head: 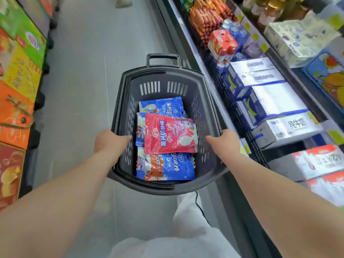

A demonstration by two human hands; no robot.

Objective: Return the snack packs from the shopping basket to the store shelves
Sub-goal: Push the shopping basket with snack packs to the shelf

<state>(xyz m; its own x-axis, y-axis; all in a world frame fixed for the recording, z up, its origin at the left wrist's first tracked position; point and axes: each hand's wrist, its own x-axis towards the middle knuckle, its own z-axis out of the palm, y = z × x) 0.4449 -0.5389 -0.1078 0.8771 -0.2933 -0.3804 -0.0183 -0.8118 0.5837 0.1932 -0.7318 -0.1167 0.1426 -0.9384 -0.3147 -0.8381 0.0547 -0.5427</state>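
A dark grey shopping basket [160, 75] hangs in front of me above the aisle floor. My left hand [109, 142] grips its left rim and my right hand [226, 141] grips its right rim. Inside lie several snack packs: a red pack [170, 135] on top in the middle, a blue pack [162, 106] at the far end, and another blue pack [165, 167] at the near end. A further blue pack is mostly hidden under the red one. The store shelves [260, 86] run along my right.
The right-hand shelves hold milk cartons [275, 101], red drink multipacks [222, 44] and orange sausage packs [204, 17]. Stacked colourful boxes [18, 75] line the left side. The grey aisle floor [89, 71] runs ahead, with another person's feet [122, 1] far off.
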